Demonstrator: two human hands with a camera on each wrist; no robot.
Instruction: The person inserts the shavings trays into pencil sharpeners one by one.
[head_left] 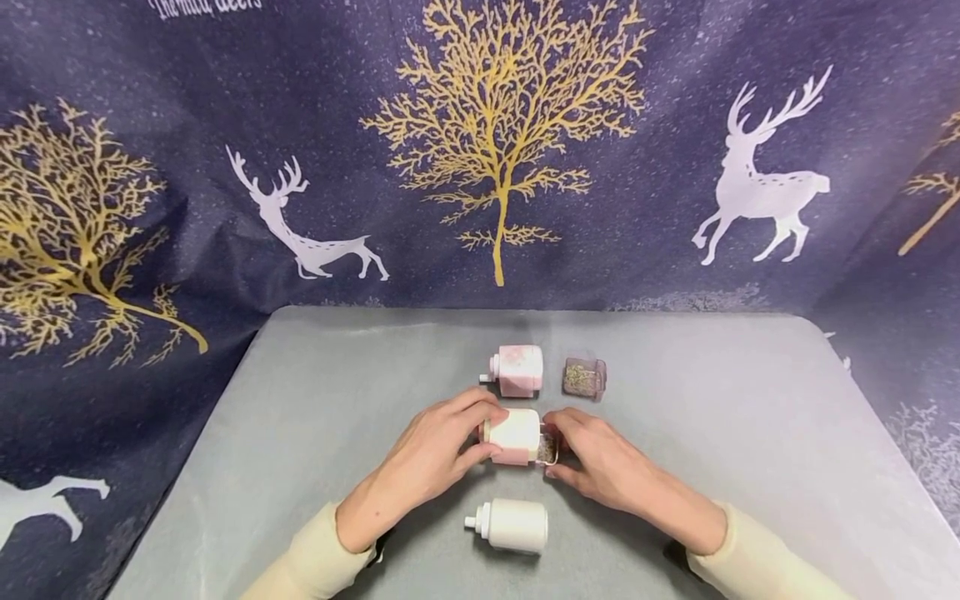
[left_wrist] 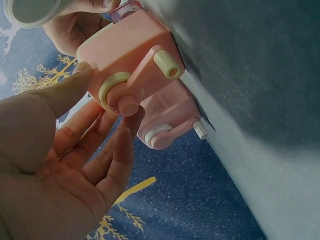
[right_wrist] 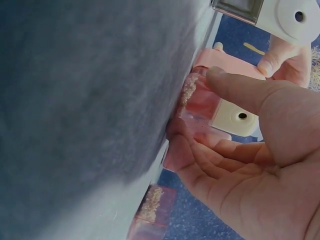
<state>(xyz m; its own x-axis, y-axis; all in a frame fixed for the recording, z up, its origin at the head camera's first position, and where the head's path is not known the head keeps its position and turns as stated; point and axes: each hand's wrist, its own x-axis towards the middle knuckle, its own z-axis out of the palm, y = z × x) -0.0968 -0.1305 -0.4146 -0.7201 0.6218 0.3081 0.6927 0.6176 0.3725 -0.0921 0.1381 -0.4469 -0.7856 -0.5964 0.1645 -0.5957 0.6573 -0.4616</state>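
Note:
A pink and cream crank pencil sharpener (head_left: 515,429) lies on the table between the two hands. My left hand (head_left: 442,442) grips its crank end, thumb on one side and fingers on the other; the crank handle (left_wrist: 167,65) shows in the left wrist view. At the opposite end, a clear pinkish shavings drawer (right_wrist: 200,97) sticks partly out of the body, with pale shavings inside. My right hand (head_left: 607,462) pinches this drawer between thumb and fingers. Part of the drawer is hidden by the right fingers in the head view.
Behind the held sharpener lies a pink crank sharpener (head_left: 520,368), with a separate shavings drawer (head_left: 581,378) to its right. A white crank sharpener (head_left: 516,526) lies nearer the body. All are on a grey table (head_left: 337,367), backed by a dark blue printed cloth (head_left: 600,208).

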